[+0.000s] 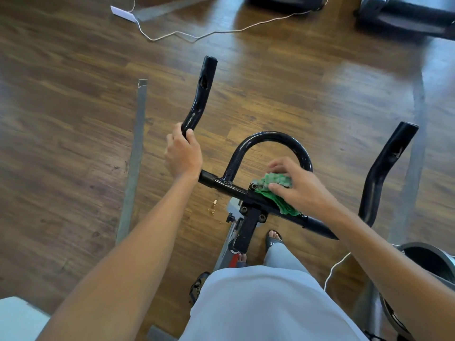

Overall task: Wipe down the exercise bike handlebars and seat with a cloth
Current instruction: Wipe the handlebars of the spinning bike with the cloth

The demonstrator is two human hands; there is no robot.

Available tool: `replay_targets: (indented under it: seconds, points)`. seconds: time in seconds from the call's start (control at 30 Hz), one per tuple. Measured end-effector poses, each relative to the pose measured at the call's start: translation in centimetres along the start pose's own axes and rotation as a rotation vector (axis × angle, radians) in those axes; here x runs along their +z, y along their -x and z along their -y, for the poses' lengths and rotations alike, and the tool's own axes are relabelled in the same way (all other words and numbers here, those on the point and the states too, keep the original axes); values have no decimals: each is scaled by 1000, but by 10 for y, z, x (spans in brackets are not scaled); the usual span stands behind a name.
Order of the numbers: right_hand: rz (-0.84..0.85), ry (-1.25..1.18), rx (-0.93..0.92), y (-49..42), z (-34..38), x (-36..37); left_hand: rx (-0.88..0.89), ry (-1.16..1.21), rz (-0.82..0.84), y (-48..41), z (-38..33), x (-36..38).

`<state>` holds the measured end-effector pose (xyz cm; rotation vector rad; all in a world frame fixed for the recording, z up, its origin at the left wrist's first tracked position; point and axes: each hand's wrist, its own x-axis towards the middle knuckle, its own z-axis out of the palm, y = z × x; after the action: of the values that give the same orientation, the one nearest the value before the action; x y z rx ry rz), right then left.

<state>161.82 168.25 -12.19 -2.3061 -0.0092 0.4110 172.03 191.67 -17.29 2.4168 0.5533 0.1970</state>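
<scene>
Black exercise-bike handlebars [268, 137] spread out below me: a left horn, a centre loop and a right horn joined by a crossbar. My left hand [183, 153] is wrapped around the base of the left horn [200, 94]. My right hand [301, 187] presses a crumpled green cloth [275, 190] onto the crossbar [229, 187], just right of the centre clamp and at the foot of the loop. The right horn [386, 168] stands untouched beyond my right forearm. The seat is not in view.
The bike's stem [247, 230] drops between my legs onto a brown wooden floor [73, 143]. A white cable [197, 33] snakes across the far floor near dark machines [406, 13]. A grey strip [134, 163] lies to the left. A flywheel [428, 262] sits at lower right.
</scene>
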Motion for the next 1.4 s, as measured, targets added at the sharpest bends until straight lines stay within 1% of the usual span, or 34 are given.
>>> replay_targets:
  seconds: [0.07, 0.1, 0.13, 0.17, 0.2, 0.23, 0.3, 0.37, 0.43, 0.53, 0.6, 0.67, 0.7, 0.73, 0.77, 0.8, 0.87, 0.97, 1.03, 1.1, 1.2, 1.27, 1.33, 1.4]
  points:
    - [-32, -213, 104, -2, 0, -10, 2, 5, 1, 0, 0, -1]
    - [11, -272, 134, -3, 1, -13, 3, 8, 0, 0, 0, -1]
    - [94, -274, 149, -3, 4, -14, 3, 9, -2, 0, 0, 0]
    - [190, -225, 151, -3, 7, -12, 2, 9, -5, 0, 1, 0]
    - [252, -144, 145, -3, 8, -9, 1, 9, -4, -1, 1, -1]
    - [265, -65, 137, -2, 7, -5, 1, 10, -3, -1, 1, -1]
    - [215, 22, 126, -3, 8, -1, -2, 11, -1, 0, 1, -1]
    - [163, 46, 146, -6, 9, 2, 1, 13, -1, 0, 0, -1]
    - [154, 80, 164, -12, 12, 7, 2, 16, -1, 0, 0, -1]
    - [160, 193, 147, -24, 17, 17, 1, 19, 3, 0, -1, -2]
    - [72, 204, 147, -29, 18, 13, 4, 23, 4, 1, 0, -2]
    - [-23, 122, 193, -30, 16, 0, 14, 29, 8, 3, 0, -3]
    - [-13, 81, 207, -29, 14, -6, 14, 29, 10, 4, 0, -3]
    - [56, 85, 202, -28, 16, -10, 13, 27, 10, 4, -1, -3]
    - [147, 142, 189, -25, 18, -9, 8, 23, 11, 4, -2, -4]
    - [196, 206, 168, -23, 20, -6, 5, 23, 10, 3, -2, -4]
    - [147, 246, 147, -24, 22, 5, 4, 24, 15, 3, -2, -3]
    - [44, 142, 155, -24, 24, 1, 5, 28, 20, 3, -2, -4]
    - [65, 111, 156, -22, 22, -7, 7, 30, 17, 3, -1, -3]
    - [119, 178, 136, -17, 21, -2, 8, 31, 13, 2, -2, -4]
    - [35, 183, 122, -18, 21, 8, -3, 36, 17, 3, -1, -4]
    - [-6, 147, 153, -18, 21, 3, 6, 38, 19, 3, -2, -5]
    - [49, 169, 176, -15, 20, -4, 8, 28, 13, 3, -1, -5]
    - [113, 247, 172, -11, 19, -2, 11, 18, 9, 3, -2, -5]
